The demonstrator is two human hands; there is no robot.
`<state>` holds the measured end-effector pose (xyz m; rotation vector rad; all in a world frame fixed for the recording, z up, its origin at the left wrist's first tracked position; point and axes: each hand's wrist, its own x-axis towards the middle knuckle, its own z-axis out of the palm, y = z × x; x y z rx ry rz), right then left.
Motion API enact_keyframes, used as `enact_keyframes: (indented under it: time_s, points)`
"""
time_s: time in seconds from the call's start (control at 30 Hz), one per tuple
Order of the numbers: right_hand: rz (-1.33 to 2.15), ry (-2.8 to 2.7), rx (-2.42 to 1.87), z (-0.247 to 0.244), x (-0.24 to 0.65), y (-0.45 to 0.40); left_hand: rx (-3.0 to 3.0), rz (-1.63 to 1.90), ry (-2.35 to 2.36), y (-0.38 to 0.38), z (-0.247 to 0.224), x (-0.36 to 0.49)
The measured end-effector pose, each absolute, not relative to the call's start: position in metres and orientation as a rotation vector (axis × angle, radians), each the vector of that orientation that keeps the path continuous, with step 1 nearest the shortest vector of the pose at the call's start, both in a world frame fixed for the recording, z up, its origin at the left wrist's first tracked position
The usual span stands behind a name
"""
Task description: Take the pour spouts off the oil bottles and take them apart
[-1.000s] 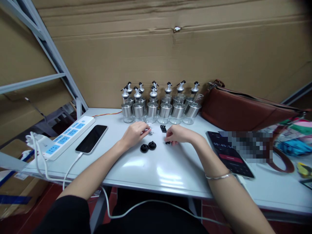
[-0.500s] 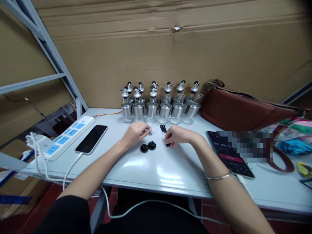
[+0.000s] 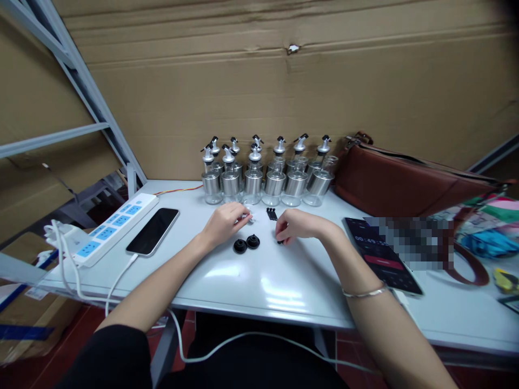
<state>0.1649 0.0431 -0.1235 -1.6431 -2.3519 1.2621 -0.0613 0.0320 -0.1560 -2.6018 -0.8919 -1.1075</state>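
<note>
My left hand (image 3: 227, 221) rests on the table with its fingers closed beside some small silvery and clear pieces (image 3: 251, 215). What lies between its fingertips is mostly hidden. Fingers of my right hand (image 3: 292, 223) pinch a small black piece (image 3: 280, 242) at the tabletop; only its edge shows. Between the hands lie a black round stopper (image 3: 240, 246) and another black stopper (image 3: 253, 241), side by side. Several small black levers (image 3: 271, 214) lie in a row just left of my right hand. Behind stand several glass oil bottles (image 3: 253, 186) with steel sleeves, many topped with silver-and-black pourers; three in front have bare necks.
On the left are a white power strip (image 3: 115, 227) and a black phone (image 3: 153, 231) with a cable. A brown leather bag (image 3: 405, 186) and a larger phone or tablet (image 3: 381, 254) lie to the right. Cardboard (image 3: 227, 92) walls off the back of the table (image 3: 243, 292).
Both hands stay nearly in place. My right fingers shift very slightly around the small black piece; the bottles and stoppers have not moved.
</note>
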Motion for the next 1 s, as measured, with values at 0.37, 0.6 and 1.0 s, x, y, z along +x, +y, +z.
enact_keyframes:
  time_s: [0.37,0.6,1.0]
  points:
    - [0.835,-2.381,-1.462,-0.112,0.158,0.026,-2.667,-1.234,-1.001,0.029,-0.157,-0.059]
    - [0.851,-2.141,-1.097,-0.112,0.139,0.016,-2.821,-1.895,-0.931,0.017,-0.157,-0.042]
    - [1.540,-1.414,-0.721,-0.130,0.130,0.016,-2.779,-1.681,-0.875,0.014,-0.158,-0.037]
